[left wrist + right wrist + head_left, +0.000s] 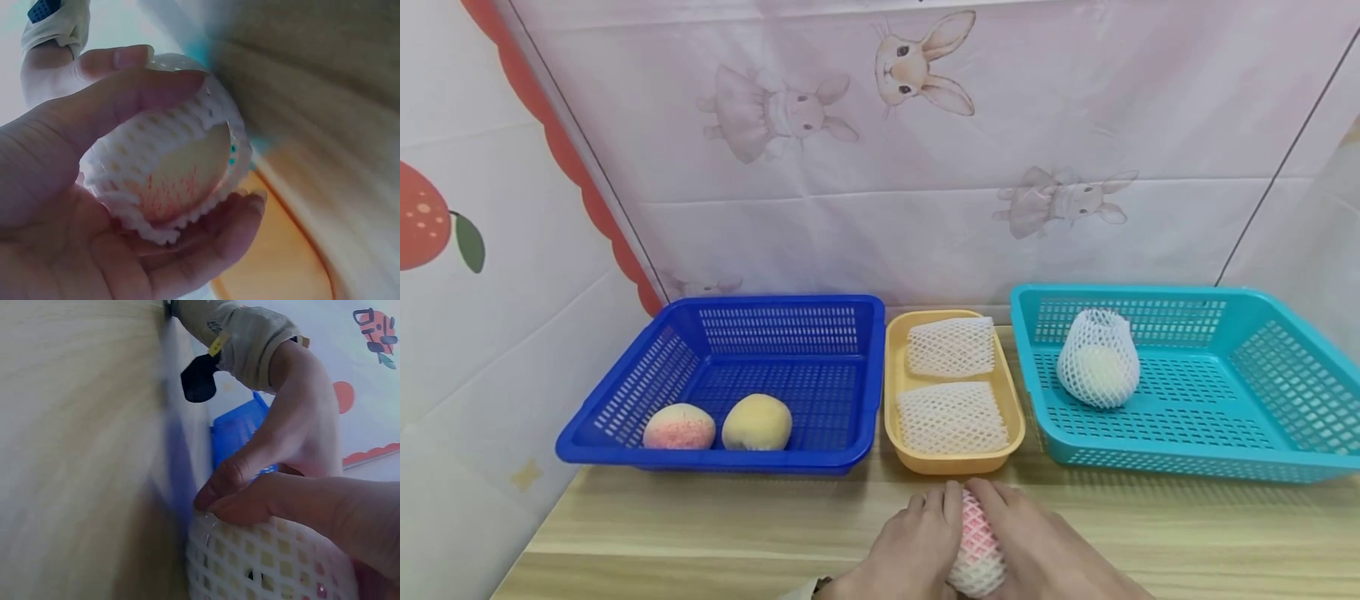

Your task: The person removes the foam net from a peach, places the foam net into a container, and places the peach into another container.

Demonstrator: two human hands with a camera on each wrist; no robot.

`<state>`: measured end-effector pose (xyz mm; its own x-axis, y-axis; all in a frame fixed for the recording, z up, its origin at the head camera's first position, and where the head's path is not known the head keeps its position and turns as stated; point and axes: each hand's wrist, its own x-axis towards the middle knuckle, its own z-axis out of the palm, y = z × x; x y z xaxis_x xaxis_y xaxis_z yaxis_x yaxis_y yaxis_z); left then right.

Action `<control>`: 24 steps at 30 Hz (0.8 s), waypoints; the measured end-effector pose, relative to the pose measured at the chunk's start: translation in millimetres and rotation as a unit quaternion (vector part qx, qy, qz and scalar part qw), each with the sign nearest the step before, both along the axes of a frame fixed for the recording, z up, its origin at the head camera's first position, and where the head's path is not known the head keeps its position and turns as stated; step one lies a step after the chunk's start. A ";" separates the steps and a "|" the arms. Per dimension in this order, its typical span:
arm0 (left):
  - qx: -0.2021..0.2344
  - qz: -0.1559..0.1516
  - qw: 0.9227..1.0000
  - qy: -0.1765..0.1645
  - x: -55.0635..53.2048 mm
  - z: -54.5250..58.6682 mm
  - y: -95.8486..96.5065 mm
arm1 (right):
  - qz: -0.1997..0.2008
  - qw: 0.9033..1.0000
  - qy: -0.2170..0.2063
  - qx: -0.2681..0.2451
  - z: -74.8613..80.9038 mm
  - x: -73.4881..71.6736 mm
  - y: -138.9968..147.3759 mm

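Low in the middle of the head view, my left hand (916,542) and right hand (1041,542) grip a peach in a white foam net (976,542) between them. In the left wrist view, my left thumb lies over the net and the fingers curl under it. The net's opening there leaves bare a pale yellow side of the peach (181,178) with red streaks. In the right wrist view both thumbs meet at the edge of the foam net (269,556). The fruit's underside is hidden by my palms.
A blue basket (715,457) at left holds a pinkish peach (679,427) and a yellow one (757,423). A yellow tray (891,400) in the middle holds two flat foam nets (953,417). At right, a turquoise basket (1195,462) holds a netted pale fruit (1099,362).
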<state>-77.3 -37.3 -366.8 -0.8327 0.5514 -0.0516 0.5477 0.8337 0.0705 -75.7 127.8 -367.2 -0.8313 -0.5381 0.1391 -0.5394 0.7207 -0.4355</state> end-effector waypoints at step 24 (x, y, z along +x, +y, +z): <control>0.559 0.010 0.791 -0.248 -29.8 58.4 -42.5 | -0.064 0.982 0.179 -0.018 74.0 -3.0 14.7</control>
